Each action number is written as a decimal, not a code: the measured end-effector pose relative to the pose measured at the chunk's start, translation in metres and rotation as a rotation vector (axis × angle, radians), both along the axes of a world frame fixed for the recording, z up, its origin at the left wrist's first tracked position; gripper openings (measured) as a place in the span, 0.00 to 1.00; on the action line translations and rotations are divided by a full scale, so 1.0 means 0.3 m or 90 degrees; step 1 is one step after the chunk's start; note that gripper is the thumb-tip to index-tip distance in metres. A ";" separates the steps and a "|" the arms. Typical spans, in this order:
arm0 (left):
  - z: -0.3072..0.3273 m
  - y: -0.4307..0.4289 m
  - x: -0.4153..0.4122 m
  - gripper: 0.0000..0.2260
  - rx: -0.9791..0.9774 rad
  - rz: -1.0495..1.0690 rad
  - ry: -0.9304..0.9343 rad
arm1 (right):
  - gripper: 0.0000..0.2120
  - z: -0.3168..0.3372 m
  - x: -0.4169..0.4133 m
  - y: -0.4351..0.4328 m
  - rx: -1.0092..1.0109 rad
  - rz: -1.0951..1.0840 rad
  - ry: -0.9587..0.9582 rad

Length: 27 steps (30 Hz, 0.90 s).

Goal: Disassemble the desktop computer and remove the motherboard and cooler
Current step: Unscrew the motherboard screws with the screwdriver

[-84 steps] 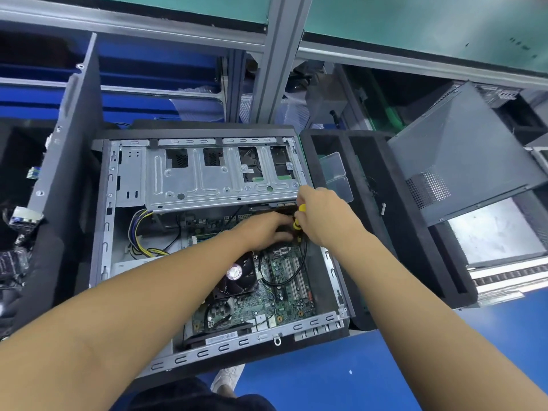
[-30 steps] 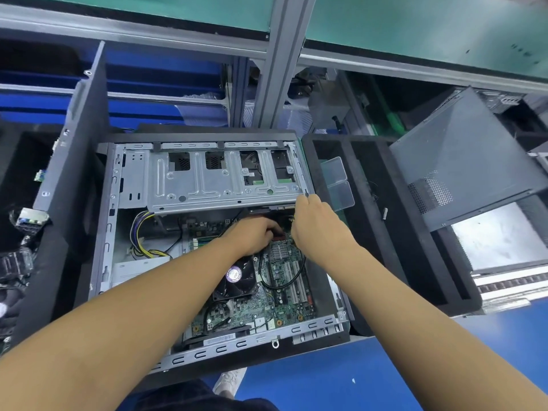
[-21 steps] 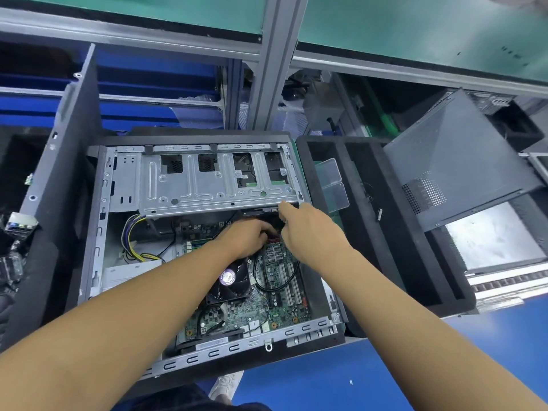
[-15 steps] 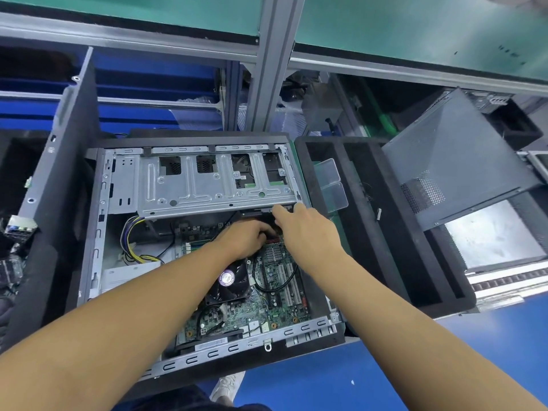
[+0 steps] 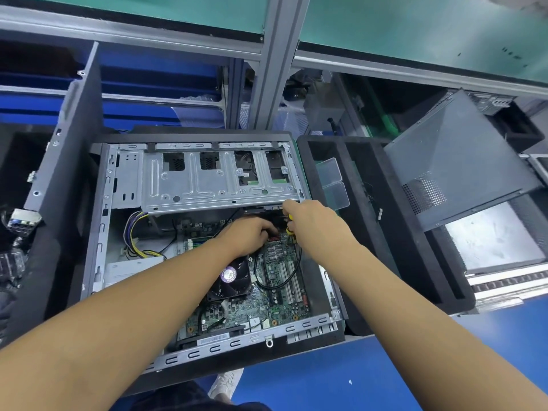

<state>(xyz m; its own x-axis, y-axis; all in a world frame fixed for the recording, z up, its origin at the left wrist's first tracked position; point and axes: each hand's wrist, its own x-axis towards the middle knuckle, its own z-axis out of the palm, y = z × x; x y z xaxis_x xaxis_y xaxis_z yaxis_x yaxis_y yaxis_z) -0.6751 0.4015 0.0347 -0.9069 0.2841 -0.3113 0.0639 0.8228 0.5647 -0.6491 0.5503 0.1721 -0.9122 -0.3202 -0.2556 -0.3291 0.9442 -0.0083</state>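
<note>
Here we are over the desktop computer case [image 5: 237, 345], lying on its side with the open face up at us, its long axis running from our body away toward the shelving. The silver drive cage [image 5: 207, 182] spans the far end and the slotted rail sits at the near end. The motherboard [image 5: 261, 310] lies flat on the case floor in the near right part, its expansion slots running along that same near-to-far line. The cooler [image 5: 229, 278] sits on the board just left of those slots, fan facing up, partly under our left forearm. A bundle of yellow wires [image 5: 133, 229] curves through the left bay. Both hands meet at the board's far edge, just under the cage lip. Our left hand [image 5: 252, 235] has its fingers curled down onto a dark part there, and whether they actually pinch it we cannot tell, since the fingertips are hidden. Our right hand [image 5: 314, 223] is just beside it, fingers wrapped round a yellow-handled tool [image 5: 290, 229] that points down at the board. Right of the case a black foam tray [image 5: 415, 262] lies alongside, touching it, and two clear plastic boxes [image 5: 332, 182] sit in its left-hand compartment. A grey side panel [image 5: 462, 161] leans tilted over the tray's far right corner.
</note>
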 end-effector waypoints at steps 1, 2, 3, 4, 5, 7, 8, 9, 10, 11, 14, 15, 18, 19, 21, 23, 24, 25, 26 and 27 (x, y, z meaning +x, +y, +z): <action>0.001 0.000 0.000 0.15 0.002 0.001 0.000 | 0.11 -0.002 -0.003 0.004 -0.015 0.002 -0.013; 0.002 -0.001 0.000 0.15 0.004 0.001 0.000 | 0.11 -0.001 -0.005 0.005 -0.030 0.005 -0.022; 0.005 -0.002 0.002 0.15 0.003 -0.002 0.000 | 0.09 -0.003 -0.003 0.004 -0.041 0.007 -0.023; 0.005 -0.003 0.002 0.16 0.002 -0.007 0.001 | 0.07 -0.005 -0.001 0.001 -0.046 0.014 -0.018; 0.004 -0.004 0.002 0.16 0.001 -0.014 0.002 | 0.10 -0.008 0.001 -0.001 -0.040 0.020 -0.011; -0.001 -0.005 0.000 0.16 0.004 -0.020 0.005 | 0.12 -0.016 0.004 -0.006 -0.010 0.030 0.005; -0.002 -0.005 0.000 0.16 0.006 -0.018 0.007 | 0.09 -0.016 0.007 -0.010 -0.002 0.027 0.019; 0.000 -0.004 0.000 0.16 0.008 -0.015 0.008 | 0.07 -0.014 0.010 -0.014 0.001 0.024 0.030; 0.002 -0.004 -0.001 0.16 0.007 -0.014 0.009 | 0.07 -0.011 0.012 -0.017 -0.005 0.025 0.039; 0.004 -0.003 -0.001 0.16 0.003 -0.014 0.011 | 0.10 -0.008 0.012 -0.020 -0.011 0.027 0.042; 0.011 0.000 0.000 0.15 -0.005 -0.016 0.008 | 0.16 -0.002 0.000 -0.024 -0.026 0.035 0.017; 0.013 0.000 0.001 0.15 -0.003 -0.014 0.007 | 0.15 0.002 -0.004 -0.022 -0.025 0.030 0.004; 0.018 0.000 0.003 0.16 0.000 -0.016 0.006 | 0.12 0.003 -0.010 -0.007 -0.051 0.033 -0.004; 0.020 0.000 0.004 0.16 0.000 -0.019 0.006 | 0.09 0.000 -0.009 -0.004 -0.067 0.036 0.003; 0.017 -0.002 0.006 0.15 -0.005 -0.029 0.010 | 0.07 -0.002 -0.007 -0.003 -0.087 0.036 0.005; 0.014 -0.002 0.005 0.15 -0.001 -0.030 0.007 | 0.10 0.000 -0.008 -0.003 -0.091 0.025 -0.009; 0.014 -0.001 0.004 0.16 0.004 -0.027 0.004 | 0.10 0.000 -0.009 -0.003 -0.091 0.026 -0.001; 0.013 -0.001 0.004 0.16 0.007 -0.022 0.003 | 0.11 0.005 -0.009 -0.004 -0.093 0.028 0.006; 0.013 0.000 0.004 0.16 0.010 -0.016 0.002 | 0.15 0.009 -0.011 -0.004 -0.099 0.030 0.009; 0.014 0.000 0.005 0.16 0.010 -0.010 0.002 | 0.17 0.011 -0.013 -0.004 -0.096 0.031 0.008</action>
<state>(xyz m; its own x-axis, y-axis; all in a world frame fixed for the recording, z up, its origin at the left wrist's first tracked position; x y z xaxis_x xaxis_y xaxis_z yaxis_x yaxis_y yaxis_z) -0.6737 0.4014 0.0390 -0.9030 0.3036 -0.3040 0.0787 0.8124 0.5777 -0.6531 0.5491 0.1754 -0.8972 -0.3985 -0.1903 -0.3761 0.9154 -0.1439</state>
